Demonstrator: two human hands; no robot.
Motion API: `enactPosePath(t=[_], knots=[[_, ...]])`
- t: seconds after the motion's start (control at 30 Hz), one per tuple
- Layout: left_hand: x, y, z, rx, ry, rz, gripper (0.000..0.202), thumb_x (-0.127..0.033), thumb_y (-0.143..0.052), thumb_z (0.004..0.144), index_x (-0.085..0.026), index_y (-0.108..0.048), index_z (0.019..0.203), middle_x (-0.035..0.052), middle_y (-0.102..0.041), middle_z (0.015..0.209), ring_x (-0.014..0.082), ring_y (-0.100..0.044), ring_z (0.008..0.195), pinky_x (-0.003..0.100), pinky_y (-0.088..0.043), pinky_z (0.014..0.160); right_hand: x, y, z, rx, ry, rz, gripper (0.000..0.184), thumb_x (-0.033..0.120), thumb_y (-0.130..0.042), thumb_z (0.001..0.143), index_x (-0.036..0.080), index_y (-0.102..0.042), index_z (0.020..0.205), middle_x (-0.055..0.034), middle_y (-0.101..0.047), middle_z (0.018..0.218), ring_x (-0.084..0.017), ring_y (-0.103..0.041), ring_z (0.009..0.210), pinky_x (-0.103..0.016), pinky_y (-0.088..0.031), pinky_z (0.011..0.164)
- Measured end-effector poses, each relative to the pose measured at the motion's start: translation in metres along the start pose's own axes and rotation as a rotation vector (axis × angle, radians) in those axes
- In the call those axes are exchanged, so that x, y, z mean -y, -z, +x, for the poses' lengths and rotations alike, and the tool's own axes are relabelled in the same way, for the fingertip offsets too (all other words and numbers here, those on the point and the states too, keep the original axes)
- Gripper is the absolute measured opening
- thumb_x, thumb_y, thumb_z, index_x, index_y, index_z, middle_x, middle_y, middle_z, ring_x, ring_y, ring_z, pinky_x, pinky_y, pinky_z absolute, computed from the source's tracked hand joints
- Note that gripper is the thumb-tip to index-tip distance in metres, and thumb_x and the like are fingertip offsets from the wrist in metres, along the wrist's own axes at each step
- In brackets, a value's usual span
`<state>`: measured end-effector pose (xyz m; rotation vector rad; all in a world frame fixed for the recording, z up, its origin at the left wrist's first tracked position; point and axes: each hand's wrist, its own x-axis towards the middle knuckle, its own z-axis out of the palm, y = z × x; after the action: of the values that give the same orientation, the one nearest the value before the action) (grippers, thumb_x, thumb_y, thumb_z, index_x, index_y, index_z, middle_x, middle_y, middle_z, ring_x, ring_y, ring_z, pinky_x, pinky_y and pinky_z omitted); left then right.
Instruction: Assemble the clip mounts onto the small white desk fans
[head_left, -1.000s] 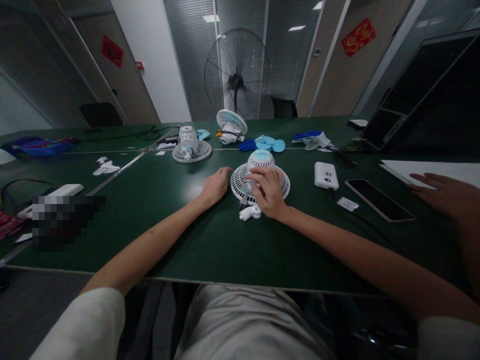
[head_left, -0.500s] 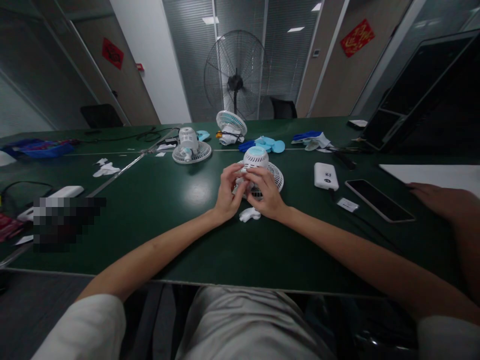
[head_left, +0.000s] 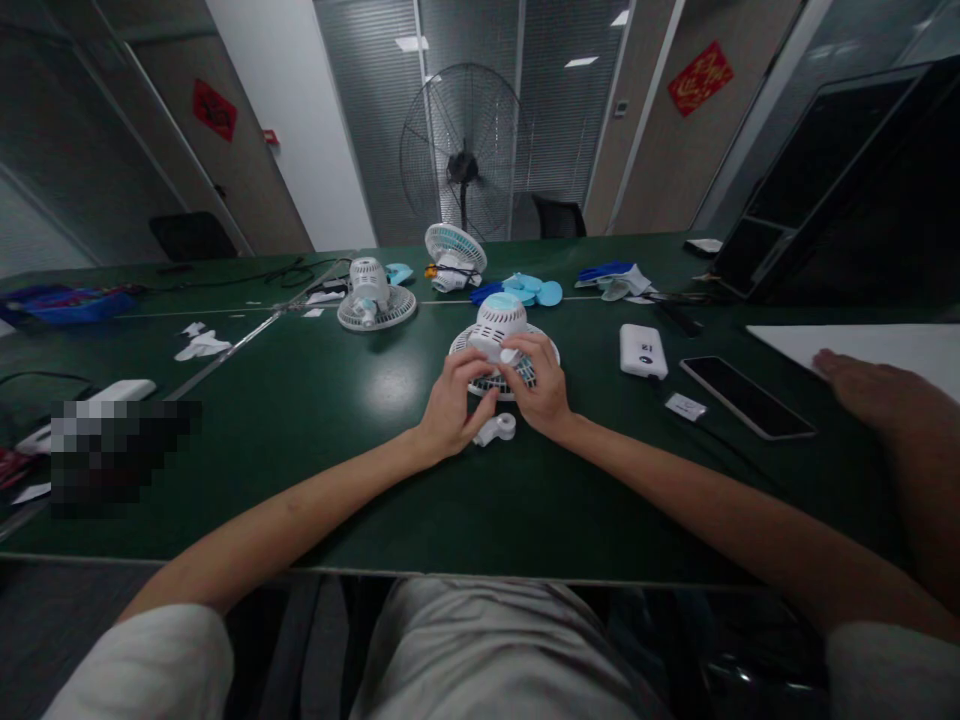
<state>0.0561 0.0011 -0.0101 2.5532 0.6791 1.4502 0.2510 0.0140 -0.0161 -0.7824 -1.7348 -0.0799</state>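
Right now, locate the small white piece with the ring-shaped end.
In the head view, the piece lies below centre on the green table, in front of the nearest fan, between left hand and right hand.

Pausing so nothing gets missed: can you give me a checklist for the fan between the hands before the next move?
1. Fan grille down, housing up: ok.
2. Left hand gripping the fan firmly: cannot tell.
3. White piece at the right hand loose or attached: cannot tell.
4. Loose white part on the table, near side of the fan: ok.
5. Phone away from both hands: ok.
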Motion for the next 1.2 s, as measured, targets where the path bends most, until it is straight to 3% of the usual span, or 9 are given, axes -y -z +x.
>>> enactPosePath(t=[0.13, 0.23, 0.37, 0.53, 0.6, 0.8, 0.93, 1.07, 1.2], knots=[[-0.009, 0.009, -0.008, 0.492, -0.14, 0.174, 0.026, -0.043, -0.061, 0.102, -0.024, -0.062, 0.119, 0.0111, -0.066, 0.119, 0.0292, -0.066, 0.109, 0.045, -0.056, 0.094, 0.0, 0.002, 0.004, -0.099, -0.102, -0.037, 0.021, 0.036, -0.055, 0.104, 0.028, -0.061, 0.123, -0.0085, -0.063, 0.114, -0.029, -0.061, 0.11, -0.051, -0.054, 0.098], [-0.013, 0.017, -0.014, 0.585, -0.01, 0.123, 0.028, -0.039, -0.059, 0.104, -0.023, -0.059, 0.128, 0.0105, -0.067, 0.12, 0.0272, -0.067, 0.108, 0.039, -0.056, 0.091, -0.001, 0.001, 0.005, -0.06, -0.111, -0.015, 0.022, 0.036, -0.055, 0.104, 0.027, -0.061, 0.123, -0.0084, -0.063, 0.111, -0.027, -0.061, 0.102, -0.048, -0.055, 0.091], [0.001, 0.033, -0.021, 0.466, 0.243, -0.046, 0.031, -0.037, -0.06, 0.103, -0.026, -0.056, 0.132, 0.0066, -0.071, 0.116, 0.0224, -0.07, 0.094, 0.035, -0.056, 0.081, -0.003, -0.003, 0.004, 0.089, -0.111, 0.055, 0.023, 0.038, -0.056, 0.105, 0.027, -0.06, 0.125, -0.0066, -0.065, 0.107, -0.025, -0.063, 0.094, -0.046, -0.056, 0.088], [0.043, 0.041, -0.017, -0.065, 0.628, -0.34, 0.029, -0.043, -0.053, 0.104, -0.025, -0.053, 0.126, 0.0034, -0.066, 0.096, 0.0165, -0.063, 0.072, 0.028, -0.052, 0.062, -0.005, -0.004, 0.004, 0.175, -0.169, 0.091, 0.023, 0.039, -0.057, 0.104, 0.026, -0.061, 0.123, -0.0055, -0.067, 0.104, -0.023, -0.065, 0.09, -0.041, -0.057, 0.082], [0.054, 0.039, -0.015, -0.168, 0.694, -0.371, 0.028, -0.043, -0.047, 0.105, -0.024, -0.056, 0.123, 0.0037, -0.064, 0.094, 0.0156, -0.061, 0.07, 0.027, -0.051, 0.061, -0.005, -0.005, 0.003, 0.163, -0.197, 0.077, 0.023, 0.039, -0.058, 0.104, 0.026, -0.062, 0.122, -0.0055, -0.068, 0.103, -0.023, -0.065, 0.088, -0.041, -0.057, 0.08], [0.044, 0.039, -0.017, -0.061, 0.645, -0.175, 0.035, -0.042, -0.067, 0.096, -0.02, -0.065, 0.123, 0.0038, -0.071, 0.101, 0.0141, -0.058, 0.072, 0.026, -0.048, 0.066, -0.003, -0.004, 0.004, 0.173, -0.163, 0.054, 0.023, 0.035, -0.06, 0.102, 0.025, -0.063, 0.122, -0.0057, -0.068, 0.104, -0.022, -0.065, 0.088, -0.04, -0.055, 0.081], [0.034, 0.045, -0.014, 0.004, 0.567, 0.011, 0.037, -0.045, -0.063, 0.1, -0.019, -0.068, 0.125, 0.0034, -0.074, 0.102, 0.0148, -0.06, 0.073, 0.026, -0.045, 0.067, -0.002, -0.005, 0.003, 0.179, -0.147, 0.042, 0.024, 0.034, -0.061, 0.101, 0.024, -0.063, 0.123, -0.0054, -0.069, 0.101, -0.022, -0.065, 0.085, -0.039, -0.054, 0.079], [0.04, 0.046, -0.009, 0.06, 0.562, 0.059, 0.038, -0.047, -0.065, 0.099, -0.02, -0.072, 0.124, 0.0021, -0.075, 0.094, 0.016, -0.06, 0.071, 0.026, -0.044, 0.066, -0.002, -0.006, 0.002, 0.211, -0.134, 0.0, 0.024, 0.032, -0.061, 0.1, 0.024, -0.063, 0.123, -0.0059, -0.07, 0.1, -0.023, -0.066, 0.085, -0.04, -0.053, 0.079], [0.044, 0.04, -0.007, 0.066, 0.54, 0.004, 0.038, -0.046, -0.064, 0.099, -0.02, -0.071, 0.126, 0.0034, -0.076, 0.104, 0.0164, -0.062, 0.076, 0.026, -0.046, 0.069, 0.0, -0.003, 0.003, 0.216, -0.115, 0.003, 0.025, 0.033, -0.06, 0.102, 0.025, -0.062, 0.126, -0.0066, -0.067, 0.104, -0.024, -0.065, 0.088, -0.04, -0.053, 0.08]])
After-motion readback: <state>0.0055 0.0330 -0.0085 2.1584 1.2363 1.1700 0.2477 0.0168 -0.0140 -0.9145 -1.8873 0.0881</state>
